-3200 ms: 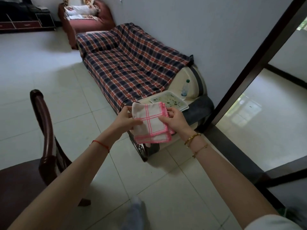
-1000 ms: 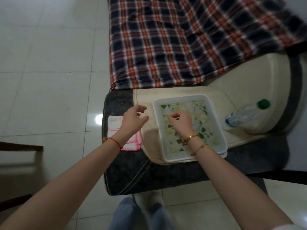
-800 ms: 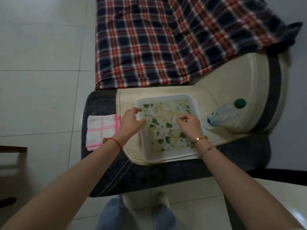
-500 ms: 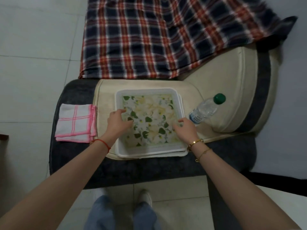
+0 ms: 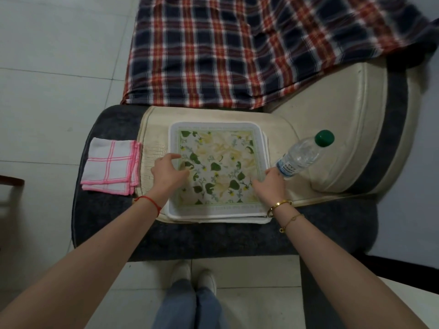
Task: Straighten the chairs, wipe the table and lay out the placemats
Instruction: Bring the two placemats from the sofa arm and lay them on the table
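Head view, placemats (image 5: pixel 217 170): I see the stack on the cream sofa arm (image 5: pixel 332 129), near edge overhanging slightly.
Left hand (image 5: pixel 169 173): fingers apart, resting on the stack's left edge.
Right hand (image 5: pixel 269 184): fingers spread at the right edge, just beside the bottle (image 5: pixel 303 154).
Cloth (image 5: pixel 110 166): folded, left, clear of the stack.

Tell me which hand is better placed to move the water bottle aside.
Probably the right hand: its fingertips sit next to the water bottle. The left hand is across the placemats, near the folded cloth.
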`<action>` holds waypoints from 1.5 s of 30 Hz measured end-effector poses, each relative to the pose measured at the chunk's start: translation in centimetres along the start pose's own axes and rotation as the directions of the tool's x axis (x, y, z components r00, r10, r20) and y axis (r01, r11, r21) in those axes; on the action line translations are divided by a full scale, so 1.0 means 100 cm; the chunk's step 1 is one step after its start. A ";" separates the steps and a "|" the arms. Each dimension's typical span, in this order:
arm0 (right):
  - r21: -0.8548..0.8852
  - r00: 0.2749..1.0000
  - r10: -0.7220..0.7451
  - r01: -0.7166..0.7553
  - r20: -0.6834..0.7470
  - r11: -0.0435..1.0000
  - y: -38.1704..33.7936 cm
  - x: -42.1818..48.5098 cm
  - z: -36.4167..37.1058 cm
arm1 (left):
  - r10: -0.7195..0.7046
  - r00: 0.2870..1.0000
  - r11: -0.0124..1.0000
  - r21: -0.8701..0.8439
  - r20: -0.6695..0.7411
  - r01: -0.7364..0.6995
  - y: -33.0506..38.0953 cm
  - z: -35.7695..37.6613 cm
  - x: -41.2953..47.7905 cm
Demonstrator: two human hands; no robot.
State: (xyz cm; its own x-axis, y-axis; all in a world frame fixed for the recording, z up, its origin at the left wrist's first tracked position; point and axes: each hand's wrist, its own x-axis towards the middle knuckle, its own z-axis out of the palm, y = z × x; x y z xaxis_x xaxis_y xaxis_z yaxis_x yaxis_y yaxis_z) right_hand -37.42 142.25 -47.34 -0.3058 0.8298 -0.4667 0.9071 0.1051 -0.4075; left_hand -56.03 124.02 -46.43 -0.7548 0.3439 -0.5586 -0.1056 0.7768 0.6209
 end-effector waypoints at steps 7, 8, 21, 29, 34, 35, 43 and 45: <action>0.090 0.998 0.062 -0.061 -0.006 0.994 -0.008 0.000 -0.009 | 0.029 1.000 0.984 -0.174 0.005 -0.027 0.016 -0.018 -0.005; 0.098 0.998 0.062 -0.062 0.008 0.993 -0.011 -0.001 -0.009 | 0.045 0.999 0.982 -0.182 0.008 -0.043 0.017 -0.020 -0.006; 0.319 0.993 -0.085 0.105 -0.077 0.942 -0.055 -0.042 -0.018 | 0.228 0.963 0.934 -0.245 -0.145 -0.258 0.017 -0.076 -0.027; 0.402 0.965 -0.259 0.252 -0.038 0.880 -0.150 -0.100 -0.053 | 0.217 0.930 0.893 -0.325 -0.297 -0.312 0.022 -0.195 -0.077; 0.427 0.926 -0.372 0.312 0.062 0.849 -0.224 -0.166 -0.068 | 0.146 0.927 0.877 -0.387 -0.346 -0.283 0.006 -0.303 -0.131; 0.429 0.911 -0.405 0.335 0.081 0.839 -0.242 -0.183 -0.068 | 0.138 0.919 0.877 -0.385 -0.370 -0.287 0.000 -0.327 -0.147; 0.427 0.724 -0.633 0.499 0.273 0.754 -0.398 -0.357 -0.024 | 0.024 0.819 0.892 -0.358 -0.574 -0.277 -0.091 -0.517 -0.274; 0.427 0.679 -0.668 0.530 0.305 0.733 -0.431 -0.398 -0.005 | -0.016 0.795 0.894 -0.365 -0.607 -0.261 -0.119 -0.556 -0.301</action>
State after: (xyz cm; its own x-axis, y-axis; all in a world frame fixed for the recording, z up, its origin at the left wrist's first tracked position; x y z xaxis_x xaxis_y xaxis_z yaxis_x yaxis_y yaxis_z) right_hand -64.24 104.93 -10.83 -0.9018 0.3260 -0.2837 0.3793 0.2825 -0.8811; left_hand -68.04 75.10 -6.44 -0.9910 -0.0590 -0.1202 -0.1339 0.4117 0.9014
